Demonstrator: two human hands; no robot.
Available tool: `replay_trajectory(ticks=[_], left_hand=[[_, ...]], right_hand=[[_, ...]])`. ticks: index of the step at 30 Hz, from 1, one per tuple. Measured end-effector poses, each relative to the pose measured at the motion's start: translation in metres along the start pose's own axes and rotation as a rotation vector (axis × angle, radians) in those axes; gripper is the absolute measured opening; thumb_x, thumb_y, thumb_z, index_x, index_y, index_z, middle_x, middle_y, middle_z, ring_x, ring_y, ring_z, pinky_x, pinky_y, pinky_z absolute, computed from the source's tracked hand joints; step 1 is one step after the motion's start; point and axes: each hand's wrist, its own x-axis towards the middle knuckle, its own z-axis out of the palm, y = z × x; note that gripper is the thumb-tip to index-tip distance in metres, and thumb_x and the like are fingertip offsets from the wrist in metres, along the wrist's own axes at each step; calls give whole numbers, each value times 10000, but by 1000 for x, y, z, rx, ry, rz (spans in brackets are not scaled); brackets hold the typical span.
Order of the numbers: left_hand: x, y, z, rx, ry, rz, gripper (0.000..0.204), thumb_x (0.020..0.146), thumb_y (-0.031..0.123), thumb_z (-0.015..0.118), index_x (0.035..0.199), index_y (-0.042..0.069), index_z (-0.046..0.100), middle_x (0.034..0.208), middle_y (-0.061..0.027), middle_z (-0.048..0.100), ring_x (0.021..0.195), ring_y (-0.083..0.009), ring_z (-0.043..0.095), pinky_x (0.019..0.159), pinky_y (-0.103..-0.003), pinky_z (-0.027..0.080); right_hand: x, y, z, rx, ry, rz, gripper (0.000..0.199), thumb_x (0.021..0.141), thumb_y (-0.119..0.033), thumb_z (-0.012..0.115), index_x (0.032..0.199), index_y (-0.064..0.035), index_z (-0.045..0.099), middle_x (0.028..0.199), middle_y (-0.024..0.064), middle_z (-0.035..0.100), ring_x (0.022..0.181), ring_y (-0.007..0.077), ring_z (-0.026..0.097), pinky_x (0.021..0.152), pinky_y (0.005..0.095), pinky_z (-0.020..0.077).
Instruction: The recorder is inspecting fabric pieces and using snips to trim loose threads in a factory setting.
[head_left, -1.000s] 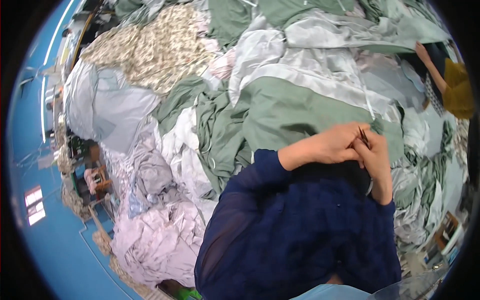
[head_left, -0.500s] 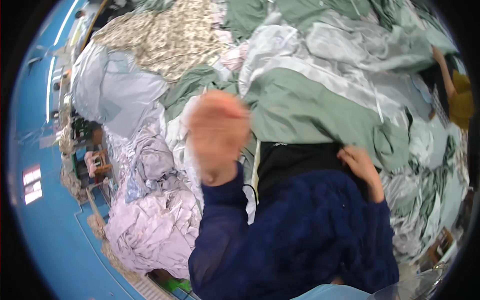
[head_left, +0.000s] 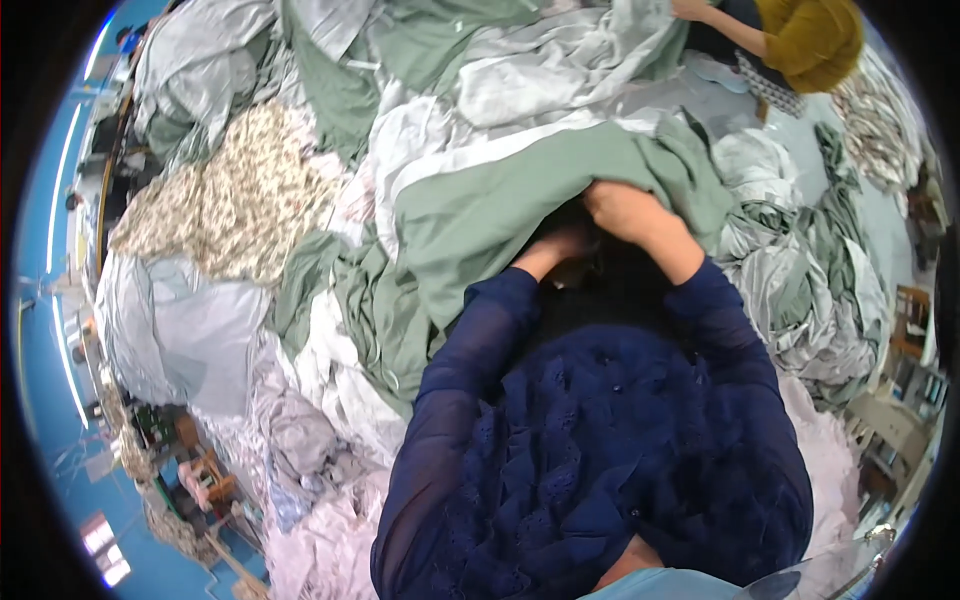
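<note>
A large sheet of green fabric (head_left: 520, 205) with a pale underside or lining lies across my lap. Its near edge is raised by my right hand (head_left: 628, 212), whose fingers are closed on it. Beneath that lifted edge, in shadow, my left hand (head_left: 566, 245) reaches in close beside the right one; its fingers are mostly hidden. Something small and bright shows below the left hand, too dark to make out. Folds of the green fabric hang down past my left forearm.
Heaps of cloth surround me: a beige patterned pile (head_left: 235, 200), grey-blue fabric (head_left: 190, 320), pink fabric (head_left: 325, 535) and crumpled green and grey fabric (head_left: 810, 290). Another person in a mustard top (head_left: 815, 45) handles cloth at the far right. A wooden chair (head_left: 205, 475) stands at left.
My left hand has come down from above the cloth and gone under the fabric's edge. My right hand has moved up and lifted that edge. The view has turned.
</note>
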Motion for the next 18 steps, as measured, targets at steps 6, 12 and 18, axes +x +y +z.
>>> replay_trajectory(ticks=[6,12,18], left_hand=[[2,-37,12,-193,143,117,621,943,345,577,1462,60,393,1463,-161,448,1343,-270,422,1091,-373,360],[-34,62,-59,269,-573,-34,532,818,386,698,1180,4,621,1085,-212,671,1005,-389,627,854,-470,489],[-15,168,-107,284,113,200,778,722,436,787,1342,66,499,1311,-188,555,1226,-378,508,980,-502,411]], right_hand=[[-79,-26,6,-103,386,-106,116,768,-31,601,859,-31,674,819,163,660,783,338,649,693,436,519],[-170,40,27,759,1231,454,210,932,-83,637,1127,-7,647,853,17,647,626,68,565,585,210,457],[-159,167,56,1325,1124,1085,314,850,-165,735,1085,7,616,893,62,640,745,144,618,656,283,519]])
